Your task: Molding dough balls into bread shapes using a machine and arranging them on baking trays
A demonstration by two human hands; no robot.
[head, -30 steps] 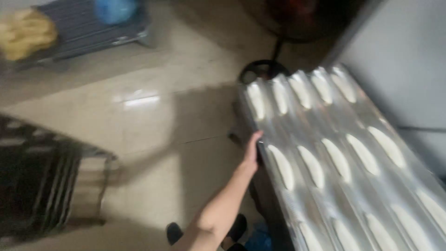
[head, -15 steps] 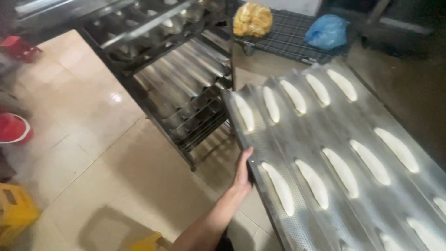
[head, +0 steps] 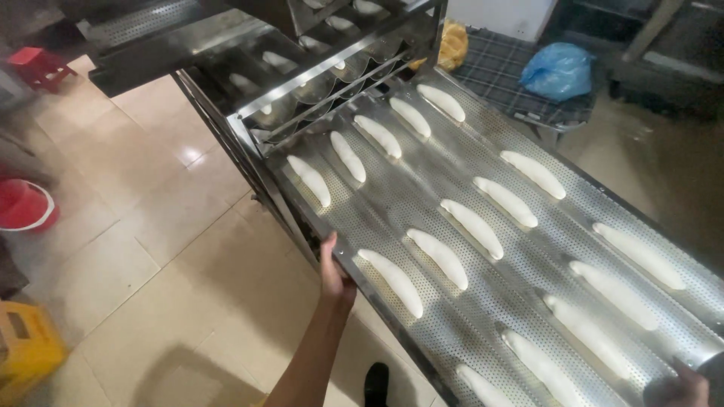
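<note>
Across the middle of the frame I have the tray [head: 483,249], a long perforated metal sheet with grooves, each groove carrying pale raw dough sticks [head: 441,258]. My left hand [head: 332,273] is clamped on the tray's near long edge at centre-left, fingers curled over the rim. My right hand [head: 688,386] shows only as a sliver at the lower right corner, touching the tray's end; whether it grips or merely supports I cannot tell.

As I judge it, the work is partway in. The tray's far end, toward the upper centre, meets the rack [head: 302,83] at one of its slots, just under shelves that already hold loaded trays. Most of the tray's length hangs outside the rack, stretching to the lower right, so little of it sits on the rails yet. It lies slightly askew to the rack's opening, and I would say lining it up and sliding the remaining length in is what is left.

Around it: a blue bag [head: 558,69] at upper right, a red bucket [head: 24,205] at left, a yellow stool [head: 26,348] at lower left, my shoe [head: 375,380] on the tiles below.
</note>
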